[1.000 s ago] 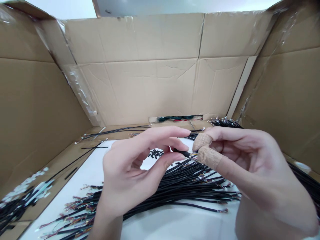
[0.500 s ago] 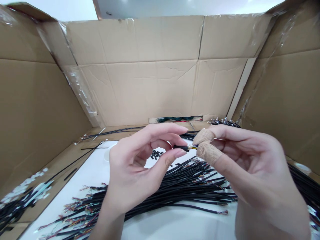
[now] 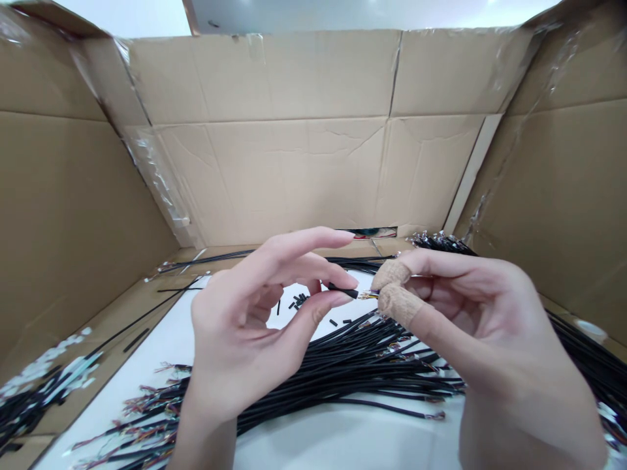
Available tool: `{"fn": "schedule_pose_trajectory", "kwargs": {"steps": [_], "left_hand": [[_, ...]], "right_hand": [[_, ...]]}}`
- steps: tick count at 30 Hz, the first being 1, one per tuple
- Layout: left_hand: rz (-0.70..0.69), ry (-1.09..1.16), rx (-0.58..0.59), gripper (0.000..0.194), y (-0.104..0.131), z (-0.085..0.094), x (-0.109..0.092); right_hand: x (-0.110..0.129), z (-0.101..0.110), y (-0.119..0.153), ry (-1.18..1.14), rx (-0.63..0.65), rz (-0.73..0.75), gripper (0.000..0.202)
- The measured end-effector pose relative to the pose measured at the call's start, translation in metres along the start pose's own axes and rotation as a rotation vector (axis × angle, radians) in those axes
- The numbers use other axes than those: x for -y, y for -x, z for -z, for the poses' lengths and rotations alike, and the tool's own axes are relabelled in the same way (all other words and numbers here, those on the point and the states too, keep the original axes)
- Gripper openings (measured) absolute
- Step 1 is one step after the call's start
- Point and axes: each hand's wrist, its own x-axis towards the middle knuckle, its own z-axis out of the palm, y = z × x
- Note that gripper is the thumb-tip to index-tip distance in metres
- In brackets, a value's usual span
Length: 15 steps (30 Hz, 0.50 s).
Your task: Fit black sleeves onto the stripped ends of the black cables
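One cardboard enclosure (image 3: 294, 170), three walls in sight, containing a white board (image 3: 304, 447) that bears a heap of black cables (image 3: 343, 375), bare-wired at the ends, and a scatter of short black pieces (image 3: 300, 299). Item, the person's left hand (image 3: 249, 326), thumb and finger pinching a black sheathed end (image 3: 343, 291) above the board; item, right hand (image 3: 470, 320), taped fingertips pinching the thin coloured wires (image 3: 367, 295) projecting from it.

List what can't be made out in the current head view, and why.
Head view:
Black piece, left end: behind the left hand.
Thin wires, right part: covered by the right hand.
Whether these two touch: too small to tell.
Cable pile: partly behind the left wrist.
Cables at right: cut off by the picture's edge.
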Motion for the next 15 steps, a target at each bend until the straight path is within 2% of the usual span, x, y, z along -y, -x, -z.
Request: {"fn": "schedule_pose_trajectory", "kwargs": {"steps": [7,15], "left_hand": [[0.048,0.077,0.039,0.043,0.0009,0.0006,0.0004],[0.137,0.199,-0.012,0.039,0.0000,-0.0071,0.0040]], "right_hand": [[-0.0018,-0.0014,-0.0014,-0.009,0.007,0.027,0.011],[-0.0032,-0.0010,-0.0049,-0.056,-0.010,0.029,0.013]]}}
